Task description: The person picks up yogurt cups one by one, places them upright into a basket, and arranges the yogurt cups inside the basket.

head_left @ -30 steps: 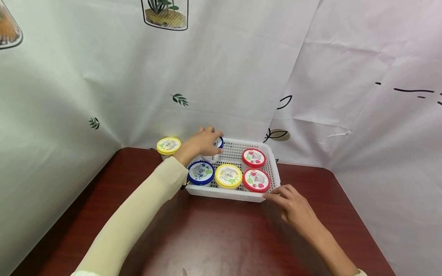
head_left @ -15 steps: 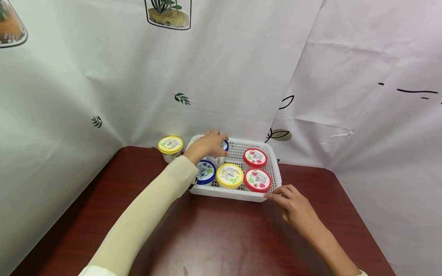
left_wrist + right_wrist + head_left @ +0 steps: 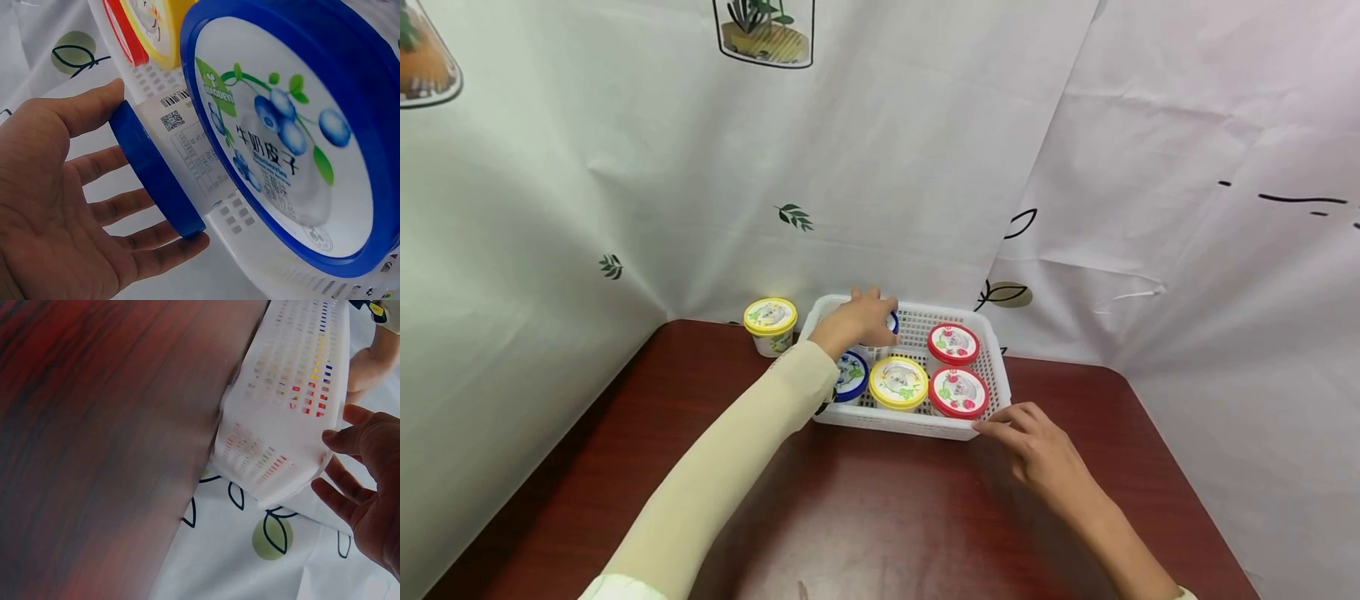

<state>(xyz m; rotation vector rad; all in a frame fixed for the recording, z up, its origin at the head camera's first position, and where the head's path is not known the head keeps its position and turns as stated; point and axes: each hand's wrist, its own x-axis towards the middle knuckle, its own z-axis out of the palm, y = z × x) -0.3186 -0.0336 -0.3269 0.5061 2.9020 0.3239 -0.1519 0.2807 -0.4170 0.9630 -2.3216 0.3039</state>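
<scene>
Within the white plastic basket (image 3: 891, 427), my left hand (image 3: 859, 323) grips a blue-lidded cup by its lid. The left wrist view has the thumb and fingers of the left hand (image 3: 69, 187) on opposite edges of that blue lid (image 3: 153, 169). Closer to that camera is another blue-lidded cup (image 3: 275, 137) with blueberries printed on top. My right hand (image 3: 1037, 446) pinches the basket's near right corner; its thumb lies against the outer wall (image 3: 275, 437). Also in the basket are a yellow-lidded cup (image 3: 898, 382) and two red-lidded cups, one in front (image 3: 958, 392), one behind (image 3: 953, 342).
Left of the basket, a single yellow-lidded cup (image 3: 771, 325) stands upright on the dark red table (image 3: 880, 517). A white printed cloth (image 3: 880, 167) hangs behind the table and along its sides.
My left hand has shifted slightly right and lower into the basket with the blue-lidded cup. The yellow-lidded cup outside is less covered by the arm. My right hand stays at the corner.
</scene>
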